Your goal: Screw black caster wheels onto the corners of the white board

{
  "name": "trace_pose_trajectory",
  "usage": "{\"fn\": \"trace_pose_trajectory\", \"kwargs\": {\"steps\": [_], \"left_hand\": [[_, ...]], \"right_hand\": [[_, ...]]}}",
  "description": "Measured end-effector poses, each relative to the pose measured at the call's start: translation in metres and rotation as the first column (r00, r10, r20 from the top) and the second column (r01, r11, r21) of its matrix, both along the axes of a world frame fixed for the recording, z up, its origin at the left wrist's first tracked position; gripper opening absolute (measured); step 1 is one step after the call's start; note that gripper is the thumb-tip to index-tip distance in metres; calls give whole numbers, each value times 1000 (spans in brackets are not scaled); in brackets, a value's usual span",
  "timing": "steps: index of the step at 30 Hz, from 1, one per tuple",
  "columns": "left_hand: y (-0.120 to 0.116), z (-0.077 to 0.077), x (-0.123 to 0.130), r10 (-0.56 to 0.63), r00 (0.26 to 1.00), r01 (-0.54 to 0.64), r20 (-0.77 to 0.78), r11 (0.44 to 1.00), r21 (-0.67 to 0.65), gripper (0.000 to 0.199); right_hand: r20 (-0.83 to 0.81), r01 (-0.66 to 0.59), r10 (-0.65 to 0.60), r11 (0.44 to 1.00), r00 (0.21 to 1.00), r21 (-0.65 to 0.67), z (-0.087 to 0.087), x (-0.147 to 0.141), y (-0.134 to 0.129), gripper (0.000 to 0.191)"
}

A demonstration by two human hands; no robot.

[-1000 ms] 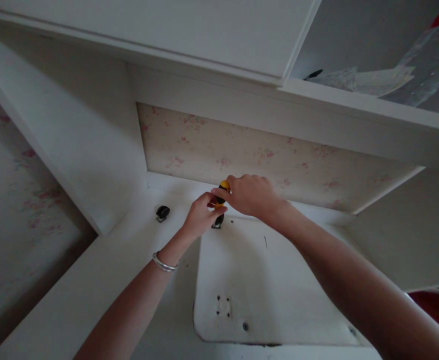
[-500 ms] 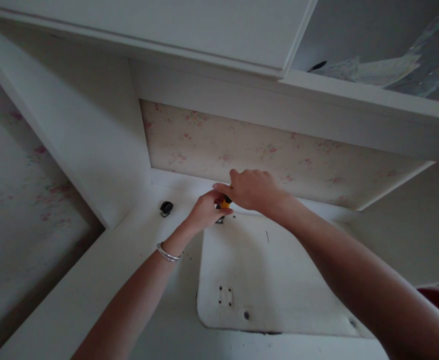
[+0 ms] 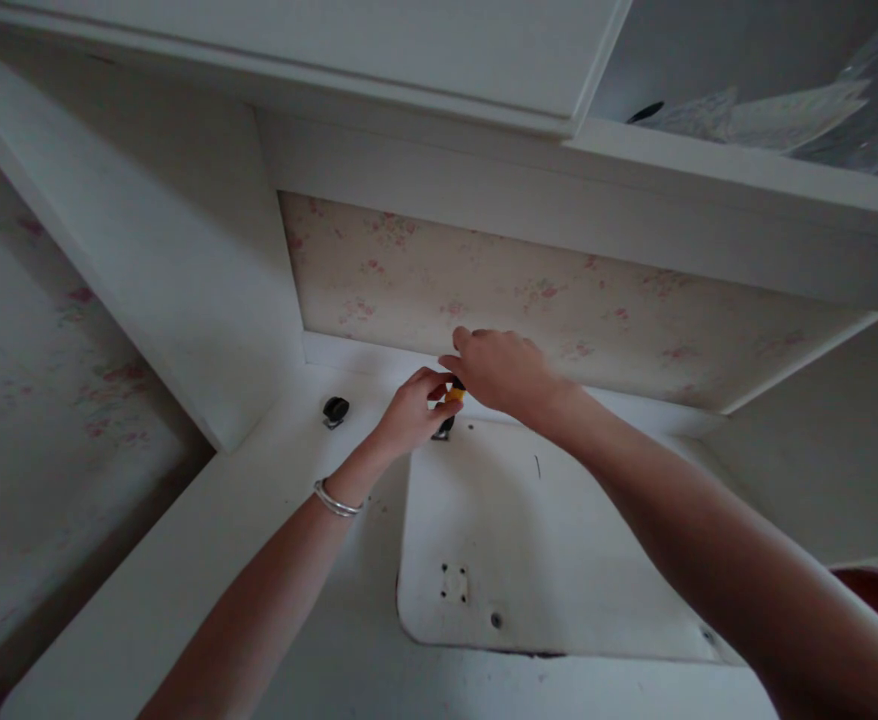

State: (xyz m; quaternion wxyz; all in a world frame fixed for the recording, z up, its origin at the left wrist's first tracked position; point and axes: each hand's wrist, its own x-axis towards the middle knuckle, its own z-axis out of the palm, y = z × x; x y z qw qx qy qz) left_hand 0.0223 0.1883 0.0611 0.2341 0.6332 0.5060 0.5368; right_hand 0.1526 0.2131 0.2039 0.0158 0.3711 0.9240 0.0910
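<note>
A screwdriver with a yellow and black handle (image 3: 455,394) stands over the far left corner of a white board (image 3: 581,560). My right hand (image 3: 503,370) is wrapped round the top of its handle. Lower down, my left hand (image 3: 411,412), with a silver bangle at the wrist, pinches the yellow part between thumb and fingers. Just beneath them a black caster wheel (image 3: 446,426) with a metal plate sits at the board's corner. The screwdriver's tip is hidden. Another black caster (image 3: 335,408) rests on the white surface to the left, apart from both hands.
The board has a group of screw holes (image 3: 454,583) near its front left corner. White cabinet panels (image 3: 146,250) enclose the left and top. Flowered wallpaper (image 3: 536,290) shows at the back. An upper right shelf (image 3: 746,165) holds papers and clear plastic.
My left fingers have shifted slightly up along the screwdriver, so more of the caster below shows. My right hand has turned a little on the handle. The view has moved slightly.
</note>
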Motion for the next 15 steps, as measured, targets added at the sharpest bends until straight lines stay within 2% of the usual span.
{"fn": "trace_pose_trajectory", "kwargs": {"steps": [3, 6, 9, 12, 13, 15], "left_hand": [[-1, 1, 2, -33, 999, 33, -7, 999, 6, 24], [-1, 4, 1, -63, 998, 63, -24, 998, -3, 18], [1, 6, 1, -5, 999, 4, -40, 1000, -5, 11], [3, 7, 5, 57, 997, -58, -44, 998, -2, 20], [3, 7, 7, 63, 997, -63, -45, 998, 4, 23], [3, 7, 8, 40, 998, -39, -44, 999, 23, 23]], "right_hand": [[29, -133, 135, 989, 990, -71, 1, 2, 6, 30], [20, -242, 247, 960, 969, -139, 4, 5, 9, 29], [-34, -169, 167, 982, 985, -81, 3, 3, 6, 37], [-79, -15, 15, 1000, 997, 9, 1, 1, 3, 54], [-75, -3, 4, 1000, 997, 13, 1, 1, 3, 51], [-44, -70, 68, 997, 997, -34, 3, 3, 6, 36]]}}
